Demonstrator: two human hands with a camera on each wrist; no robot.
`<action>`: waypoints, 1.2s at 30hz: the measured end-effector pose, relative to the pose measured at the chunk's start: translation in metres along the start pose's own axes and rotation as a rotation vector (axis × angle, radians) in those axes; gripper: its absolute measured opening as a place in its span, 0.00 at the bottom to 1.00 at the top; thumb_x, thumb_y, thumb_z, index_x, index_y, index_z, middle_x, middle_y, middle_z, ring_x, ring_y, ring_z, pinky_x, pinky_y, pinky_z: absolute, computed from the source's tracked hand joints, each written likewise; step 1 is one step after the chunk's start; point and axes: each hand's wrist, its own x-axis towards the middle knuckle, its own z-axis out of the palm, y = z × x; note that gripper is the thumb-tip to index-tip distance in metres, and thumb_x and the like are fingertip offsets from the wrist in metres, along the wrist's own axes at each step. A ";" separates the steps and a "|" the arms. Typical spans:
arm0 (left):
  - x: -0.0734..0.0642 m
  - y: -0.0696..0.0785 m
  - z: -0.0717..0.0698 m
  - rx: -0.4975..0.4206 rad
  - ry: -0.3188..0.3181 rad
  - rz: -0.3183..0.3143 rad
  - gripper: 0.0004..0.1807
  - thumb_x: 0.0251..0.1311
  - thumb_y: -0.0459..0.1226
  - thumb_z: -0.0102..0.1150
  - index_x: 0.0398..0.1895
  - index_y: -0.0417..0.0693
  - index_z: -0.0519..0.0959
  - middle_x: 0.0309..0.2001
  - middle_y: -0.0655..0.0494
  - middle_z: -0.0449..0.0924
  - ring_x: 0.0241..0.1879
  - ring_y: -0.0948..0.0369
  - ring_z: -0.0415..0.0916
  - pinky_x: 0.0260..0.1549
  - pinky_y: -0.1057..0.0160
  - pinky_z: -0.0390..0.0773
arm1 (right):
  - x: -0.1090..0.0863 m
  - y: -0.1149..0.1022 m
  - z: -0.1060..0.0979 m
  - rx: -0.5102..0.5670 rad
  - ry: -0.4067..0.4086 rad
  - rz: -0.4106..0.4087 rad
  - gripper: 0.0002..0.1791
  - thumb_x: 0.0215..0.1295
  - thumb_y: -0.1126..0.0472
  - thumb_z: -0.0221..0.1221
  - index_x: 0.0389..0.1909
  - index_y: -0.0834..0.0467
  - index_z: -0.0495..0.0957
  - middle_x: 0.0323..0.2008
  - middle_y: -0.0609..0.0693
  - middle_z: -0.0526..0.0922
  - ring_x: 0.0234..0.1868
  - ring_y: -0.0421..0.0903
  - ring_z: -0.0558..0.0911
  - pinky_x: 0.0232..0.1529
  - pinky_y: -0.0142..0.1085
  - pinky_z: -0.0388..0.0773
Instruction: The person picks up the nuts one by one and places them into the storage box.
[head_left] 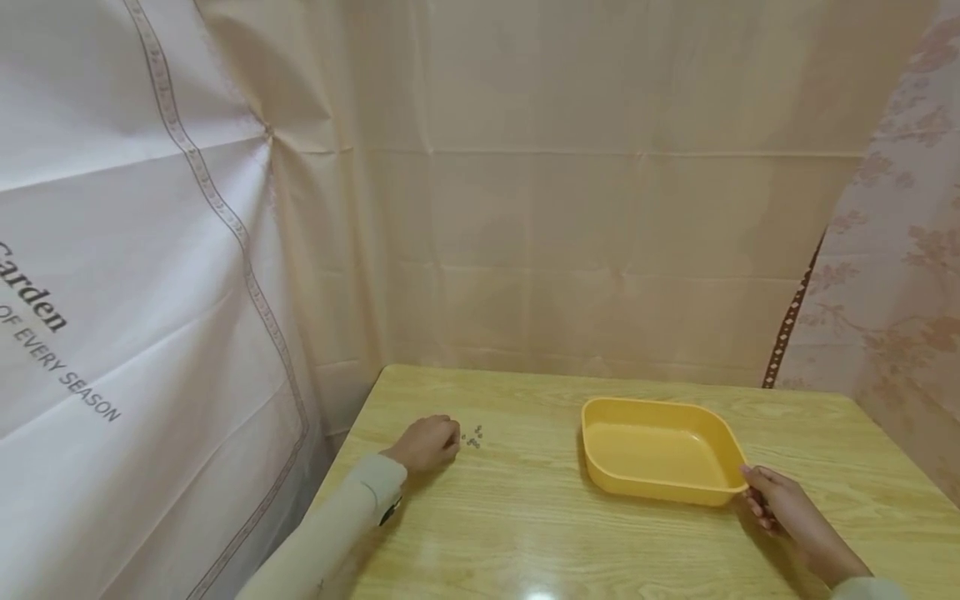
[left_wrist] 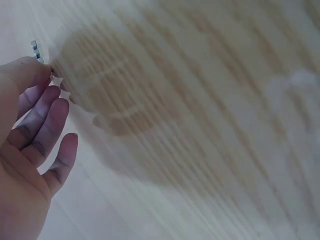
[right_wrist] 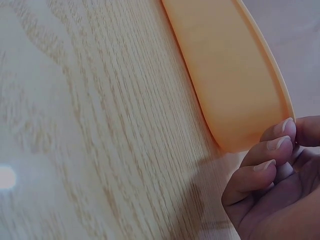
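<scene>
Several small silvery metallic pieces [head_left: 472, 442], left | left hand [head_left: 427, 444]: likely collecting, grip unclear | right hand [head_left: 783, 504]: clamped on yellow rectangular plastic tray [head_left: 652, 457] | calls for precise pinch

A makeshift cloth-walled booth, in what kind of building cannot be told: creased beige cloth [head_left: 570, 217] hangs at twelve o'clock, a lettered white sheet [head_left: 127, 275] at ten, floral cloth [head_left: 900, 242] at two, round a wood-grain table [head_left: 525, 525]
</scene>
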 end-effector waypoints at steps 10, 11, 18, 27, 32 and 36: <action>-0.011 0.005 0.002 0.005 0.025 0.030 0.06 0.65 0.34 0.62 0.30 0.51 0.80 0.29 0.62 0.75 0.30 0.64 0.71 0.32 0.62 0.76 | -0.002 0.008 0.002 0.011 -0.017 0.002 0.24 0.84 0.43 0.40 0.30 0.54 0.67 0.23 0.44 0.68 0.21 0.38 0.69 0.24 0.31 0.71; -0.012 0.006 0.001 -0.002 0.031 0.037 0.06 0.64 0.33 0.63 0.30 0.50 0.79 0.29 0.61 0.75 0.29 0.64 0.71 0.31 0.62 0.76 | -0.003 0.008 0.003 0.014 -0.019 0.003 0.24 0.84 0.43 0.39 0.30 0.54 0.66 0.23 0.44 0.68 0.21 0.38 0.69 0.24 0.31 0.71; -0.009 0.008 -0.001 -0.023 0.044 0.032 0.05 0.65 0.35 0.63 0.31 0.52 0.81 0.30 0.63 0.77 0.30 0.66 0.73 0.32 0.64 0.77 | -0.005 0.011 0.004 0.005 -0.020 0.013 0.25 0.84 0.42 0.38 0.31 0.54 0.66 0.23 0.44 0.68 0.21 0.38 0.68 0.25 0.31 0.71; -0.005 0.009 -0.004 -0.063 0.048 0.008 0.04 0.67 0.35 0.62 0.33 0.52 0.82 0.31 0.64 0.78 0.30 0.68 0.72 0.31 0.66 0.76 | -0.004 0.008 0.005 -0.002 -0.017 0.001 0.25 0.84 0.41 0.38 0.31 0.55 0.66 0.24 0.44 0.68 0.22 0.38 0.68 0.25 0.31 0.71; -0.004 0.011 -0.007 -0.074 0.057 0.011 0.03 0.67 0.35 0.61 0.34 0.51 0.82 0.32 0.63 0.78 0.30 0.67 0.72 0.32 0.67 0.77 | -0.002 0.006 0.002 -0.013 -0.018 -0.020 0.25 0.84 0.42 0.39 0.31 0.55 0.66 0.23 0.44 0.68 0.21 0.39 0.69 0.25 0.31 0.70; -0.001 0.010 -0.009 -0.093 0.066 0.014 0.04 0.66 0.33 0.61 0.32 0.52 0.81 0.31 0.64 0.77 0.29 0.68 0.71 0.30 0.68 0.76 | 0.000 0.004 0.000 -0.014 -0.011 -0.020 0.25 0.84 0.41 0.39 0.31 0.55 0.67 0.23 0.44 0.68 0.21 0.39 0.69 0.24 0.32 0.70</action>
